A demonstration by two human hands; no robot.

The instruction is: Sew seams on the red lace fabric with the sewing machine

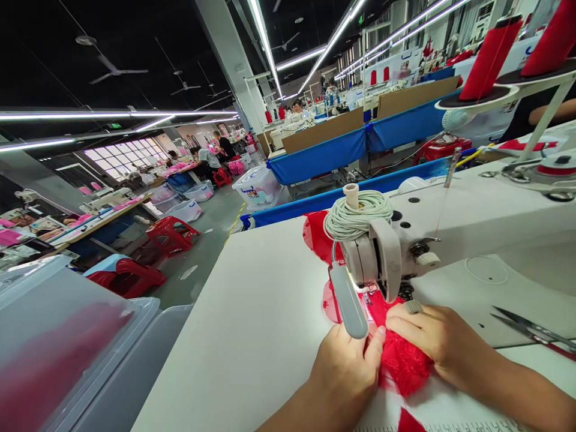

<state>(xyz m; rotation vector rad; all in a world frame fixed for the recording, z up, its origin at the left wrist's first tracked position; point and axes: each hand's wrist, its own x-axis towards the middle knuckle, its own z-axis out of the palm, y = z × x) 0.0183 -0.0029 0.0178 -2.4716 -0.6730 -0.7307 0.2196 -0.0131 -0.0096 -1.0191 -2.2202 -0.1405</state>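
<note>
Right under the head of the white sewing machine (450, 231), a piece of red lace fabric (400, 357) is lying bunched on the white sewing table (252, 324), and both hands are pressing on it from either side. The left hand (344, 372) is resting on the fabric's left edge, its fingers curled loosely and its thumb pinching a fold of the lace just beneath the grey LED lamp bar (348, 300). The right hand (432, 339) is lying on the fabric's right side, fingers bent down and gripping the lace close to the needle area, which the lamp and the machine head are hiding. The lace is sitting between the two hands, touching both, with its far end running under the machine and a further red patch showing behind the machine head.

A coil of pale cord (357, 216) is sitting wound on top of the machine head. Thread snips (533, 330) are lying on the table to the right, apart from the right hand. Two red thread cones (490, 57) are standing on the rack behind the machine. To the left, a clear plastic bin (58, 336) is holding blurred red material.
</note>
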